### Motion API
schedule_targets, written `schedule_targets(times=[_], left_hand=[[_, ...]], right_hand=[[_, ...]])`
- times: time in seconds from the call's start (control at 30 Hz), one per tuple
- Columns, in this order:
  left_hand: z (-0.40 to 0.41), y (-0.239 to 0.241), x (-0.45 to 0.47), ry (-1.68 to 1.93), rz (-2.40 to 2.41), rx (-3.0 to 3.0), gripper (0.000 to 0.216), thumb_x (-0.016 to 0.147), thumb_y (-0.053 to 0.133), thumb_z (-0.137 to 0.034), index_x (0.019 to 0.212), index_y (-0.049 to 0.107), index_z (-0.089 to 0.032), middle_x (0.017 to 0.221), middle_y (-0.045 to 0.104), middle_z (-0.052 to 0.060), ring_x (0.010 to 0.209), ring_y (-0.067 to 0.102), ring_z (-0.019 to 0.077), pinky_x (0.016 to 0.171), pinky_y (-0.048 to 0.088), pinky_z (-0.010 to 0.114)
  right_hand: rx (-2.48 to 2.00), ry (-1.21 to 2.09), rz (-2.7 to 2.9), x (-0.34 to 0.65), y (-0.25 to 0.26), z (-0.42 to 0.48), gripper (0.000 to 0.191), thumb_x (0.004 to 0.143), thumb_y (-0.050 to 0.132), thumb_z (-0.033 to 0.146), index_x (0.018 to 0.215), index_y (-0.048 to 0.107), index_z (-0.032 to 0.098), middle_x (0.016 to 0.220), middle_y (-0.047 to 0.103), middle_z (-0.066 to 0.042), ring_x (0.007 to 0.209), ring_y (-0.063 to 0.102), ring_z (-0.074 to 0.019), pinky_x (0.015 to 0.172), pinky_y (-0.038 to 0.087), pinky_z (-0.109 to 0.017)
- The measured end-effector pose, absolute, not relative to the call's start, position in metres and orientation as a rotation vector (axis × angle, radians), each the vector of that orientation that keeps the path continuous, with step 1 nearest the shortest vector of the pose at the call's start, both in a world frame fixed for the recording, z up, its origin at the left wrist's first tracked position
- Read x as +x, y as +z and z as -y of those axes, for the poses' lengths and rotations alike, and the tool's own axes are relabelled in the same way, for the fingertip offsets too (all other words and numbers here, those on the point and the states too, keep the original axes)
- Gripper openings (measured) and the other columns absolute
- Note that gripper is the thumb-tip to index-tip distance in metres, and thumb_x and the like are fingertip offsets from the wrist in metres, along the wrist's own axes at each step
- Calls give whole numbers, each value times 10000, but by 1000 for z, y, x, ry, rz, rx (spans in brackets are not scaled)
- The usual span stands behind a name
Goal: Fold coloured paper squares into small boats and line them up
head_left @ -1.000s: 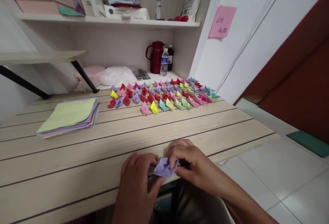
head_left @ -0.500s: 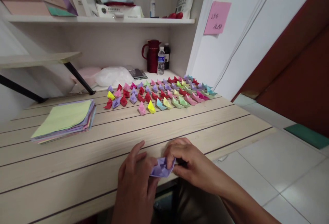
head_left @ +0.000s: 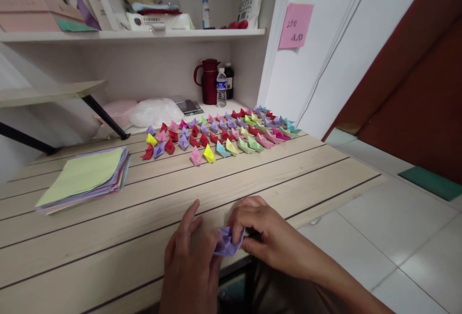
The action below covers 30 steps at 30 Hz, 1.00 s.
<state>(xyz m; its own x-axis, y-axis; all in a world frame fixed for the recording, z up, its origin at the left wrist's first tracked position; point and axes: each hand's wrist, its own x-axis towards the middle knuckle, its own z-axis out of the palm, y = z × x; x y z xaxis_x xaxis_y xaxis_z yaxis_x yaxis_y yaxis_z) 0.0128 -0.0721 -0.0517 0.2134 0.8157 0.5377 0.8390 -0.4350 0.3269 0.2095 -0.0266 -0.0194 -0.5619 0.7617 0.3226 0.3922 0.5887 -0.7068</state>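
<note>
Both my hands meet over a small, partly folded piece of lilac paper at the near edge of the wooden table. My left hand grips its left side, index finger stretched forward. My right hand pinches the paper's right end with curled fingers. Beyond them, several rows of small folded paper boats in many colours stand on the far half of the table. A stack of coloured paper sheets lies at the left.
A dark red jug and a water bottle stand at the back by the wall. A pink note is stuck on the white panel. A shelf above carries boxes and bottles. Tiled floor lies right of the table.
The view has tilted a little, so everything sits slightly lower and leftward. My left index finger has stretched out, and the lilac paper looks more folded up between my fingers.
</note>
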Motion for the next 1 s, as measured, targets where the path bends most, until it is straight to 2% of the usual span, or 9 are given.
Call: schedule_targets(times=[0.17,0.37,0.53,0.63,0.83,1.0], left_hand=[[72,-53,8,-970,1666,-2423,262,826,446,-39,924,556,-256,1473,403,103,1174,572,265,925,484,529],[71,-58,4,-946,1661,-2387,103,866,531,-199,903,598,-267,1464,452,101,1229,539,285,955,453,547],[70,-60,4,-939,1616,-2359,131,869,521,-206,902,622,-283,1450,483,95,1275,499,277,1008,396,559],[71,-60,1,-929,1561,-2347,178,881,506,-214,964,631,-310,1418,526,77,1259,515,258,1054,336,537],[73,-57,-14,-754,1291,-2345,172,819,610,-240,985,591,-278,1325,603,100,1194,553,212,1152,155,408],[77,-59,-3,-926,1541,-2308,88,881,497,-225,912,558,-280,1318,593,83,1224,531,207,1122,227,455]], right_hand=[[-903,764,2196,210,-18,27,269,766,676,-34,824,620,222,884,708,37,944,618,-166,938,365,-350],[-893,760,2222,209,-20,27,200,820,708,45,866,628,222,889,713,42,931,619,-148,936,365,-336],[-865,720,2257,210,-23,29,127,879,695,134,924,641,240,949,706,39,972,607,-148,936,362,-341],[-822,629,2305,211,-25,30,70,928,641,183,940,652,251,992,688,27,972,597,-155,916,366,-356],[-733,355,2324,210,-32,38,175,971,515,141,1030,641,248,1014,671,-15,912,572,-182,869,380,-394],[-737,290,2322,209,-37,43,185,955,528,111,1051,633,228,1024,668,-25,917,559,-190,880,378,-407]])
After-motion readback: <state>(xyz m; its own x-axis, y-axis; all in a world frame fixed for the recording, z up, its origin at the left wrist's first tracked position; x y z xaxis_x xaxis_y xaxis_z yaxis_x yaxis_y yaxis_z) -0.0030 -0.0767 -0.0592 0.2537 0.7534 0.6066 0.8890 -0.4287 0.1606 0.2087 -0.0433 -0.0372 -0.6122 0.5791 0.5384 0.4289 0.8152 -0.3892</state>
